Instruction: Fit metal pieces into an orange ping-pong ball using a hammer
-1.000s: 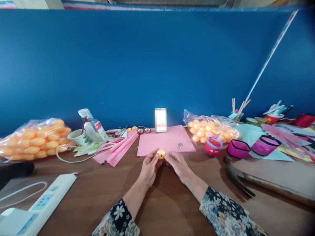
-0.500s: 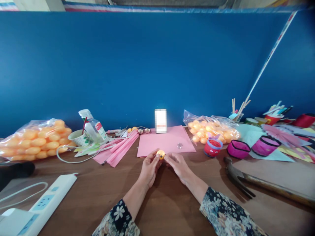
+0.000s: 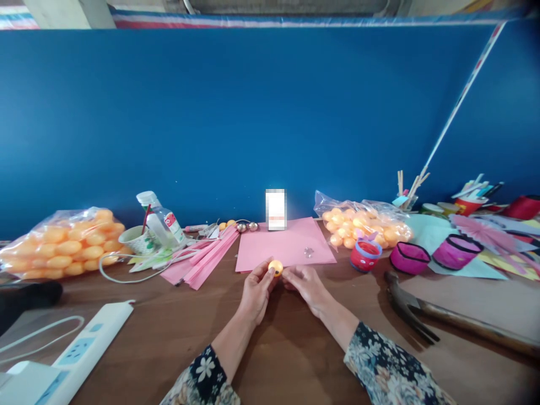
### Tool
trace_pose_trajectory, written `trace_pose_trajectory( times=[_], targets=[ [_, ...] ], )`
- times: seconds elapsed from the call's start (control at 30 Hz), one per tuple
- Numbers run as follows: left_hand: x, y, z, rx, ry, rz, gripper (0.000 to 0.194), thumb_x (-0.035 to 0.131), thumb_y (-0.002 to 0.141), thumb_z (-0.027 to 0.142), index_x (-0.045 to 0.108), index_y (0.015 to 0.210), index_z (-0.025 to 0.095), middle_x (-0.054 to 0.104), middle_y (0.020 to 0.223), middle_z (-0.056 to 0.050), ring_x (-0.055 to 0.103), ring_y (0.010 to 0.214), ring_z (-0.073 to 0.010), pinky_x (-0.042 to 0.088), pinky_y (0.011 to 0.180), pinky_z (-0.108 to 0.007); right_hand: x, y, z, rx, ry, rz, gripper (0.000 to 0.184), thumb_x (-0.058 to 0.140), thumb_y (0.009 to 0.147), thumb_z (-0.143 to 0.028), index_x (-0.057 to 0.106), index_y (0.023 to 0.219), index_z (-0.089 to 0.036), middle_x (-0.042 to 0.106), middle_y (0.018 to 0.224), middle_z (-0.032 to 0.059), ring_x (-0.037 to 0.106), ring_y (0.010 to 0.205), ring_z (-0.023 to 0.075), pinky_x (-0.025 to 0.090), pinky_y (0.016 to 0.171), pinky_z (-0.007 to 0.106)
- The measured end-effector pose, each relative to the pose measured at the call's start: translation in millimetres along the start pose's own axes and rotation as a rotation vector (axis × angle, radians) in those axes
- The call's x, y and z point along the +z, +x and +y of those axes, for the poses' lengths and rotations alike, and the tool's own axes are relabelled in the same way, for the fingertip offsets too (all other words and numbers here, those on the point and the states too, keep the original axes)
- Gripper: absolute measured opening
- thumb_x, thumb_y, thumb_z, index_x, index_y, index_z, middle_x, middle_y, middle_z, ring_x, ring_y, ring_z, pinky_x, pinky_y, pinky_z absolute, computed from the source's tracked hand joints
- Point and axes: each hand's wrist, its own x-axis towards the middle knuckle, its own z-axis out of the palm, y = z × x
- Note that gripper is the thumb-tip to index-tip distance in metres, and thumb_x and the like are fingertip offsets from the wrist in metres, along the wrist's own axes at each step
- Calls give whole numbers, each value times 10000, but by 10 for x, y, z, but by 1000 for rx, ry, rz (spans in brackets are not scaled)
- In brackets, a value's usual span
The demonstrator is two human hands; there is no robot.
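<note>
Brown wooden desk (image 3: 278,360) before blue partition (image 3: 253,112); wooden-handled metal claw hammer (image 3: 459,319) at right; left hand (image 3: 255,291), fingers clamped on small orange ball (image 3: 276,266); right hand (image 3: 307,287), fingers together beside it.

Ball (image 3: 277,265): small, round, orange-yellow, one dark spot (image 3: 276,272) low on the side I can see. Pinched between left hand's (image 3: 255,289) thumb and fingers, raised off the tabletop (image 3: 274,354), near edge of pink sheet (image 3: 280,244). Right hand's (image 3: 307,286) fingertips right beside it; contact unclear from here.
</note>
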Motion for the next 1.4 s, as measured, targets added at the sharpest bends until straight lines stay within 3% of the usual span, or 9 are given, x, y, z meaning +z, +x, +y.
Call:
trace_pose_trajectory(
  times=[0.4, 0.9, 1.23, 1.4],
  targets=[
    [10, 5, -18, 21, 42, 31, 384, 665, 663, 217, 597, 1037, 162, 653, 992, -62, 605, 863, -144, 444, 835, -274, -15, -11, -9, 24, 80, 33, 310, 719, 573, -395, 649, 694, -117, 645, 705, 40, 595, 695, 150, 486, 718, 311],
    [-27, 10, -76, 42, 121, 32, 423, 668, 660, 254, 586, 1064, 159, 628, 1068, -85, 584, 951, -187, 434, 874, -316, -31, -14, 32, 43, 83, 47, 329, 727, 566, -377, 670, 735, -101, 674, 729, 63, 615, 703, 162, 494, 702, 298],
    [-35, 1, -83, 40, 163, 36, 418, 678, 645, 253, 601, 1046, 163, 618, 1093, -83, 557, 1013, -215, 425, 895, -338, -11, -19, 42, 45, 93, 94, 317, 739, 533, -378, 639, 662, -106, 651, 644, 39, 605, 619, 144, 501, 643, 288],
    [-27, -8, -85, 22, 159, 26, 403, 672, 656, 251, 601, 1045, 175, 627, 1076, -74, 569, 987, -202, 430, 887, -333, 4, -1, 42, 37, 129, 134, 306, 755, 511, -350, 563, 641, -149, 598, 576, -21, 596, 597, 136, 503, 617, 290]
  ],
)
